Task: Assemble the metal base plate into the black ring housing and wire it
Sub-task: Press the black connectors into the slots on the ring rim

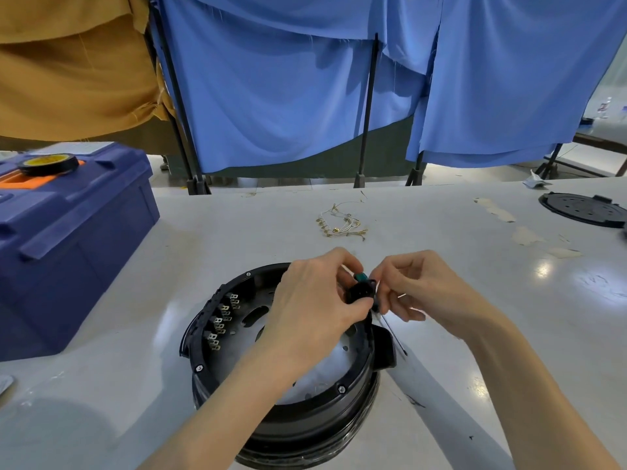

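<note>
The left hand curls its fingers round a small black connector above the far rim of the black ring housing on the bench. The right hand pinches a thin wire just beside it. The metal base plate sits inside the housing.

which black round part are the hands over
The ring housing, nearest the camera: the left hand and right hand work above its rim. The flat disc lies far right, untouched.
</note>
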Motion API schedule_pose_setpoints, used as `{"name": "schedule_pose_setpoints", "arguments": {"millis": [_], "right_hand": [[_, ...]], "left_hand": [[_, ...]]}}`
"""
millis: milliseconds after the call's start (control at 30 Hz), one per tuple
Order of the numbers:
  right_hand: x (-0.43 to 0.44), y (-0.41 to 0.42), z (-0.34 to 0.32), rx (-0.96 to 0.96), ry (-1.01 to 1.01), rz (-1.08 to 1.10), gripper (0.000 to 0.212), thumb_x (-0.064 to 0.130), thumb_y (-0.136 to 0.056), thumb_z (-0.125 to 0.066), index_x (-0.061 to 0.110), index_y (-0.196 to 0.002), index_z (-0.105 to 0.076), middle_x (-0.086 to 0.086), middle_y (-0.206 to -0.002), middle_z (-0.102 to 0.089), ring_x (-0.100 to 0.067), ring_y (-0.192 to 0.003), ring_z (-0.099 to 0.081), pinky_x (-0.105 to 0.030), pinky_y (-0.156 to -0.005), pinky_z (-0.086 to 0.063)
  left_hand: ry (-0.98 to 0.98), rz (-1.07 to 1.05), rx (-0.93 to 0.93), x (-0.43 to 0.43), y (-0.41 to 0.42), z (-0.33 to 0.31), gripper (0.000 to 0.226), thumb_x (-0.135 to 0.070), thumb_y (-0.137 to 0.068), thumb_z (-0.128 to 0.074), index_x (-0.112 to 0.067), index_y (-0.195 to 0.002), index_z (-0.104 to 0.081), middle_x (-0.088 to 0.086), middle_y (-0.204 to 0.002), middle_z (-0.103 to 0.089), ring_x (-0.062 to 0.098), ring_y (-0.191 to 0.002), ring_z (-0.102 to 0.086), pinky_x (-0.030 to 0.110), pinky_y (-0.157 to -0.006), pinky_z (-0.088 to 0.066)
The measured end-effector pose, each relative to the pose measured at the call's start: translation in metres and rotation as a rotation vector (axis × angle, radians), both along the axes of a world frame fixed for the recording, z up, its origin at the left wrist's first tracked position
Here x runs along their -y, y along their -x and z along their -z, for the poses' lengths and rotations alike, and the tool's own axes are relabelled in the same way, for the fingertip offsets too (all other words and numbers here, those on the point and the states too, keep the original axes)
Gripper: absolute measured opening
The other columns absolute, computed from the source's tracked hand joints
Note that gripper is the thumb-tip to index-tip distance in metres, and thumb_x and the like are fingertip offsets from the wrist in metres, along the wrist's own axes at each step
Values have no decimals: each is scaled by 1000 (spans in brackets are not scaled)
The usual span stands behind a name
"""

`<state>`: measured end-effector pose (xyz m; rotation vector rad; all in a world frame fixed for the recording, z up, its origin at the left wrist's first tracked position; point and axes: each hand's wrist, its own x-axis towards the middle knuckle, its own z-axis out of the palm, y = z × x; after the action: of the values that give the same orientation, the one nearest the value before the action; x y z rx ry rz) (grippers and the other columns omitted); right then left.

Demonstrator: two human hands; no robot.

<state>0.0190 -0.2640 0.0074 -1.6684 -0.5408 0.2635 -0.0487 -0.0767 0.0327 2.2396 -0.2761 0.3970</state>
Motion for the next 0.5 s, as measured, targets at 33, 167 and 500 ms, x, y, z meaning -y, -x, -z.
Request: {"name": "schedule_pose_setpoints", "arguments": {"millis": [33, 167, 500], "right_hand": [[0, 1, 0, -12, -27, -30, 36, 35, -85, -71, -1, -82, -68, -19, -63, -64, -20, -45, -50, -22, -40, -37], [2, -1, 3, -83, -94, -65, 14, 13, -80, -75, 0, -81, -70, -22, -65, -63, -21, -49, -56, -25, -45, -47], [7, -5, 14, -79, -48, -199, 9, 10, -76, -75, 3, -81, -74, -15, -62, -62, -20, -49, -56, -25, -47, -47]], "left_hand": [[-81, 1, 48, 2, 1, -1, 24, -26, -75, -79, -23, -96, -67, -10, -80, -71, 9, -75, -65, 34, -80, -51], [18, 22, 31, 3, 3, -2, 24, -33, -74, -83, -20, -91, -73, -8, -79, -72, 7, -79, -67, 35, -82, -52], [399, 129, -640, -8, -7, 11, 20, -20, -82, -78, -3, -90, -74, 9, -73, -75, 10, -57, -65, 16, -48, -38]]}}
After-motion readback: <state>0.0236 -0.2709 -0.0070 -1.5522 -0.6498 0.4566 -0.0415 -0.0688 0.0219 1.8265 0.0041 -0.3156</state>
